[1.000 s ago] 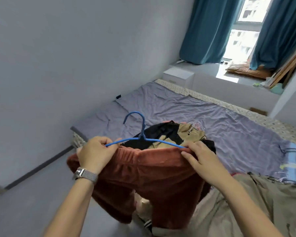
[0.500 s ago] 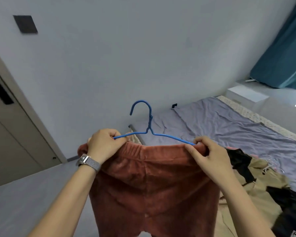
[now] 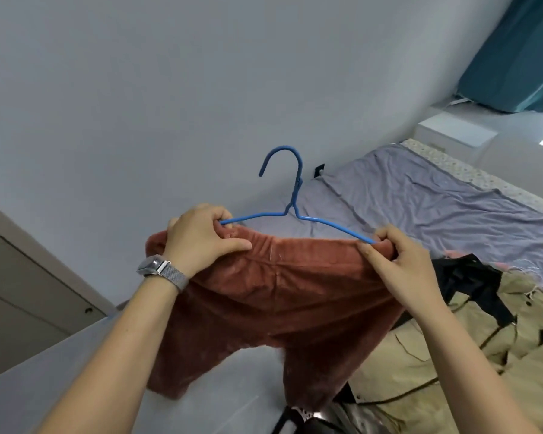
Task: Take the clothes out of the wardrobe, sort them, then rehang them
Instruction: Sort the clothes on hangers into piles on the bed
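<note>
The step in hand looks like fitting the trousers (image 3: 273, 308) onto the hanger (image 3: 290, 195) so they can go back in the wardrobe. To do it well, I judge each end of the waistband should be seated evenly over its end of the wire, with the 2 sides pulled to the same tension, so the soft, plush cloth does not slide to 1 side and tip the hanger. The fabric looks thick and a little slippery on thin wire, so a firm stretch across the waist before letting go would help. Lifting by the hook only after both ends sit snug seems the safe order.

The left hand (image 3: 201, 239) has its fingers curled round the left end of the hanger and the waistband together, thumb lying along the front of the cloth. The right hand (image 3: 395, 261) pinches the right end of the wire and the waistband between thumb and fingers. The trousers hang from both hands, held up in front of the person, waist stretched between the 2 hands and the legs dropping below the forearms. The hook stands up above and between the hands. More clothes (image 3: 483, 324) lie on the bed (image 3: 436, 195), just right of the right forearm, not yet hung
</note>
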The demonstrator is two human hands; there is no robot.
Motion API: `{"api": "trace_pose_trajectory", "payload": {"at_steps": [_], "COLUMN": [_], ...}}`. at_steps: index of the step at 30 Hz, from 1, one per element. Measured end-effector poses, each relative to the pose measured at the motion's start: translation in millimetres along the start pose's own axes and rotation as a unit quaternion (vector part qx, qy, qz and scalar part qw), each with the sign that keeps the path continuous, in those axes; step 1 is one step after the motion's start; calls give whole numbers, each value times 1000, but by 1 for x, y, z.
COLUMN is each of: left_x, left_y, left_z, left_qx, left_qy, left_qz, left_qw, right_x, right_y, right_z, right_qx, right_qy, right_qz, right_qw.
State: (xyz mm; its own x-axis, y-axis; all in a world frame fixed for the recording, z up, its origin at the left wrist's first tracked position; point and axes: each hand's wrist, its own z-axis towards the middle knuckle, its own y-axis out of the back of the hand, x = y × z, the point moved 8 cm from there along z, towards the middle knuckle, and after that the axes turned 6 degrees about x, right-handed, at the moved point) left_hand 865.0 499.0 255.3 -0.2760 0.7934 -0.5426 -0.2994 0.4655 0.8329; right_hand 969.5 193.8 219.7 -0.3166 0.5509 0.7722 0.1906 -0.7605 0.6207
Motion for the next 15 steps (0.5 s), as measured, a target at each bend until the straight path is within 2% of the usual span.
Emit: {"api": "trace_pose_trajectory", "payload": {"at_steps": [3, 8, 15], "left_x": [5, 23, -6], "left_y": [-17, -40, -52], "left_z": [54, 147, 279], "left_qx": [19, 57, 64], "left_qy": [-45, -60, -115], "left_qz": [42, 55, 43], "left_qw": [998, 995, 990], "right_x": [-20, -43, -48], "right_y": [-20, -54, -31], "right_z": [35, 99, 213], "right_qx": [-28, -34, -100], "right_qy": [-26, -76, -110], "right_qz": [34, 81, 51], "right_qw": [999, 993, 988]}}
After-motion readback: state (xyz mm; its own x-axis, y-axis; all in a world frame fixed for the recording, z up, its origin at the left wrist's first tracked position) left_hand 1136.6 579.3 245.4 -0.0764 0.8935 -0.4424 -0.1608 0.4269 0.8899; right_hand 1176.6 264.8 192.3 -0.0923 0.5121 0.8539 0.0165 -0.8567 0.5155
